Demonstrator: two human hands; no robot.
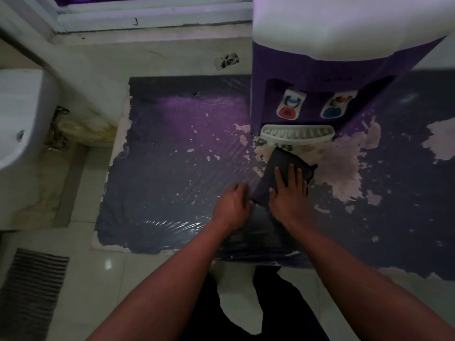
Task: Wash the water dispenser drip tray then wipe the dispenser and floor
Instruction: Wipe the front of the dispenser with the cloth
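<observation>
Dark cloth (283, 173) under flat right hand (289, 193); left hand (231, 205) seemingly curled beside.

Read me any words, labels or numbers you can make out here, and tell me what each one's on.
No text is readable.
Water dispenser: a faint mark on the purple front panel above the taps, too blurred to read.
Taps: only red and blue colour markings, no words.
Cloth: nothing printed.

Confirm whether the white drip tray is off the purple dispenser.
No, the white slotted drip tray sits in place at the purple dispenser's base.
</observation>
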